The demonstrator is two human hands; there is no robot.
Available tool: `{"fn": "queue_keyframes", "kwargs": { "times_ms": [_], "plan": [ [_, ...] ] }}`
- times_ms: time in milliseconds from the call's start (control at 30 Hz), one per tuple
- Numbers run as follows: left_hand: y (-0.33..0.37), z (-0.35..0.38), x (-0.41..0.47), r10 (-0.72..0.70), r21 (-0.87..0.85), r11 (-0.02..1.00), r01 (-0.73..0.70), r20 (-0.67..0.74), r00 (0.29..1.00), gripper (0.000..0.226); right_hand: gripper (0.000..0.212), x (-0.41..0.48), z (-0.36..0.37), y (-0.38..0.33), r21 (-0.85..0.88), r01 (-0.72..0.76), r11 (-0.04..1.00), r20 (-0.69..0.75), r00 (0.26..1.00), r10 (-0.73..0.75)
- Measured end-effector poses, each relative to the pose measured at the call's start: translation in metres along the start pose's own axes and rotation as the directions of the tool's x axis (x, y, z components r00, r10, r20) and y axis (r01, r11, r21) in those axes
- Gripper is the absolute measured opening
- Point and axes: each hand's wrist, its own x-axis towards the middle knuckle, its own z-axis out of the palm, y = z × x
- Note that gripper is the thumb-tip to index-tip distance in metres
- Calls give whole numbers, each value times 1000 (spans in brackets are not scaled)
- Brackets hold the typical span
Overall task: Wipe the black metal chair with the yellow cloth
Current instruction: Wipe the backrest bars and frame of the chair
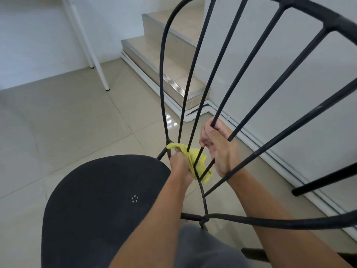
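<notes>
The black metal chair (100, 200) fills the view, its round seat at lower left and its barred backrest fanning up to the right. My left hand (180, 167) grips the yellow cloth (201, 163) and presses it against the lower ends of the backrest bars, just beyond the seat's far edge. The cloth is bunched around two of the bars. My right hand (216, 146) is closed around one bar a little higher up, to the right of the cloth.
Tiled steps (170, 60) with metal edging rise behind the chair. White table legs (90, 55) stand on the beige tile floor at upper left. A white wall with a skirting strip runs along the right.
</notes>
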Motion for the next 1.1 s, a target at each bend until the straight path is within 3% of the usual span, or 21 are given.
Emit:
{"fn": "queue_keyframes", "kwargs": {
  "times_ms": [133, 233, 367, 500, 567, 733, 900, 1100],
  "plan": [
    [-44, -17, -47, -91, 179, 980, 85, 27, 995, 48, 24, 0, 1, 0, -1, 12, 1000, 7, 1000, -12],
    [-51, -25, -61, -128, 193, 975, 112, 70, 989, 51, 24, 0, 0, 0, 4, 22, 1000, 19, 1000, -22],
    [-31, -14, -31, -78, 59, 995, 76, 22, 997, 37, 23, -1, 1, 0, 28, 12, 1000, 11, 1000, -12],
    [17, -2, 13, 53, -127, 990, -59, -52, 997, 31, 22, -1, 1, 0, 28, 7, 1000, 15, 1000, -7],
    [33, -2, 33, 90, -140, 985, -106, -118, 989, 24, 22, 0, 1, 0, 27, 0, 1000, 19, 1000, -1],
    [11, -6, 31, 94, -50, 994, -92, 37, 995, 45, 24, 1, 0, 3, 0, 29, 1000, 17, 999, -29],
    [-33, -16, 8, 42, 103, 993, -54, 109, 993, 39, 24, 1, 1, 3, 19, 30, 999, 11, 999, -31],
    [-63, -31, -50, -56, 265, 964, 14, 151, 987, 48, 21, 1, 0, 3, 33, 31, 999, 20, 999, -32]
  ]
}}
